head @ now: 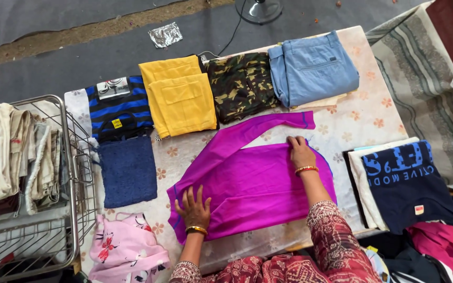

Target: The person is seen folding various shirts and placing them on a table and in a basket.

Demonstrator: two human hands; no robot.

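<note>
Both hands, left hand and right hand, press flat on magenta garment; wire basket holds folded cloths.

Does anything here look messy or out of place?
Mostly tidy: folded clothes sit in a neat row along the table's far edge. Two things stand out: a crumpled piece of silver foil lies on the grey floor beyond the table, and the magenta garment under both hands has one sleeve stretched out, only partly folded.

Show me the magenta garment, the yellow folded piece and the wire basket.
magenta garment (pixel 252 183), head view, bare middle of its body.
yellow folded piece (pixel 180 99), head view, centre of its top face.
wire basket (pixel 69 157), head view, right rim rail.
</note>
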